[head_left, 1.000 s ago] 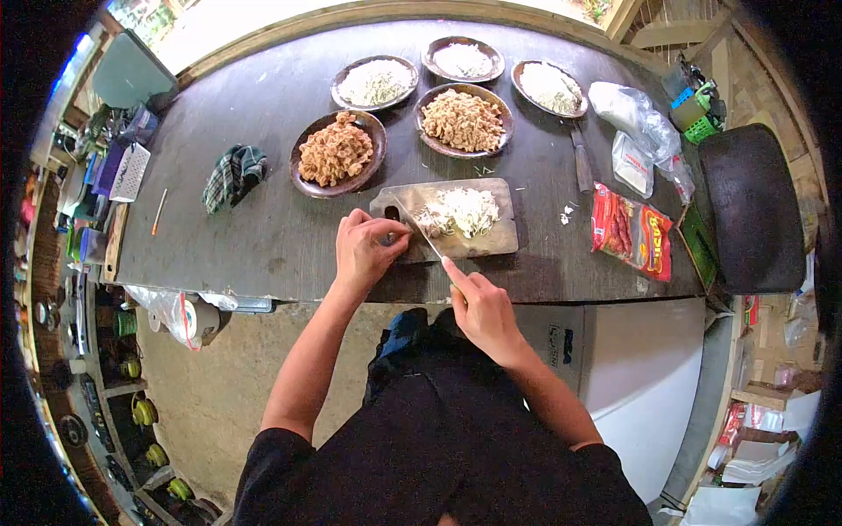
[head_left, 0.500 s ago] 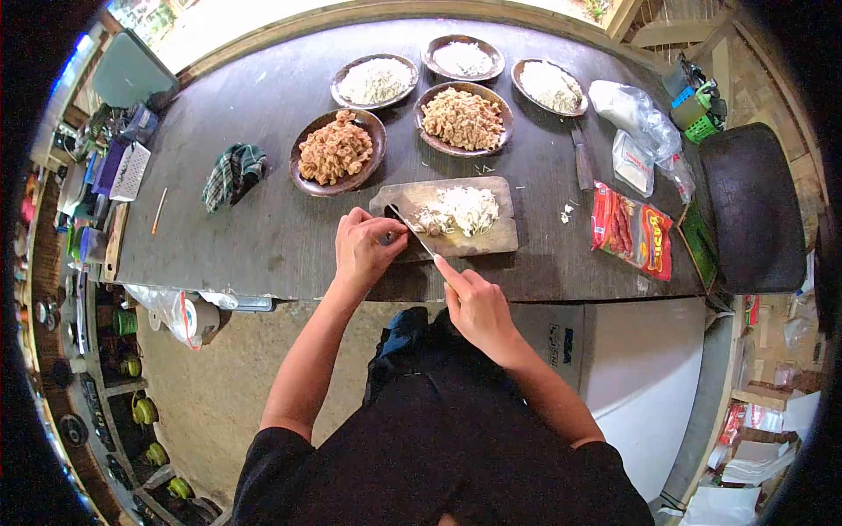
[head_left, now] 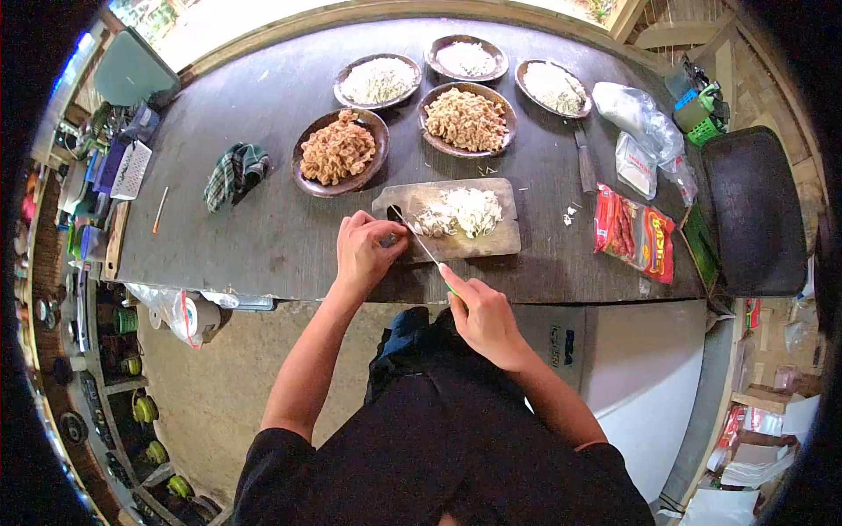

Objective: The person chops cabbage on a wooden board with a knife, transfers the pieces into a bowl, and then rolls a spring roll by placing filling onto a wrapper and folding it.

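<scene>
My right hand (head_left: 484,320) is wrapped around the handle of a knife (head_left: 423,244), a bit of green showing at the grip. Its thin blade slants up and left across the left part of a wooden cutting board (head_left: 504,243). Beside the blade, over the board's left end, my left hand (head_left: 367,254) is closed with thumb and fingertips pinched together; whatever they hold is hidden. A pile of finely chopped white pieces (head_left: 469,212) lies on the board, right of the blade.
Beyond the board stand brown plates, one with brown chopped food (head_left: 338,151), another with tan pieces (head_left: 465,121), others with white shreds (head_left: 379,81). To the right lie a second knife (head_left: 585,167), a red packet (head_left: 633,234) and plastic bags (head_left: 640,118). A checked cloth (head_left: 235,178) lies left.
My right hand has drawn slightly right and down with the knife, and green on the handle now shows. My left hand stays at the board's left end. The view has shifted a little.
</scene>
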`<state>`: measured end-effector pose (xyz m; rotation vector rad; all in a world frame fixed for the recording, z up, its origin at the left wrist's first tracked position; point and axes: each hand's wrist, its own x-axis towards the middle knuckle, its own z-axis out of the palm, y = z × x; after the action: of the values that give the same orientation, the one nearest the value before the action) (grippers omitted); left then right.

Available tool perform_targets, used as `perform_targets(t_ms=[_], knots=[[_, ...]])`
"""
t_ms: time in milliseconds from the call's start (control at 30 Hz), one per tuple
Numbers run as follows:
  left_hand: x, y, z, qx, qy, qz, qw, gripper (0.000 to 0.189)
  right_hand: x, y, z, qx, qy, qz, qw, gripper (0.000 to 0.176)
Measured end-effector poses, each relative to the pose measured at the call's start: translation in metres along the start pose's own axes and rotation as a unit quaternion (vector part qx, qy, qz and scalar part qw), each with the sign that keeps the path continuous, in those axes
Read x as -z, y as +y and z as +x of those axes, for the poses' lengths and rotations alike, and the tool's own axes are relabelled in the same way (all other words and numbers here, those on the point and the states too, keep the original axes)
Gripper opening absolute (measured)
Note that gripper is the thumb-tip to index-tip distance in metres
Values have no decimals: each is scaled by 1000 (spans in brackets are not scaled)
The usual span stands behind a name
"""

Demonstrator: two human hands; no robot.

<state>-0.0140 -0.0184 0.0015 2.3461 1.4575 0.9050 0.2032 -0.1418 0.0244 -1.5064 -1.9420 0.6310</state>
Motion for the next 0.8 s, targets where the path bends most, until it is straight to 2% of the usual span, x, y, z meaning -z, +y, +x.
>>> perform_targets(t_ms=[200, 267, 400, 467, 633, 800], knots=[[3, 6, 2, -6, 12, 2, 1000, 16, -7, 0, 7, -6, 3, -43, 999, 51], [6, 10, 0, 42, -5, 27, 999, 17, -7, 2, 8, -7, 6, -47, 999, 51], [7, 11, 0, 25, 10, 14, 1000, 19, -5, 4, 3, -13, 18, -35, 999, 52], [3, 7, 1, 6, 16, -11, 1000, 12, -3, 6, -1, -23, 25, -28, 999, 53], [1, 2, 0, 2, 8, -12, 1000, 13, -2, 7, -7, 9, 14, 12, 1000, 52], [1, 2, 1, 4, 8, -33, 999, 16, -6, 7, 0, 1, 10, 13, 1000, 51]])
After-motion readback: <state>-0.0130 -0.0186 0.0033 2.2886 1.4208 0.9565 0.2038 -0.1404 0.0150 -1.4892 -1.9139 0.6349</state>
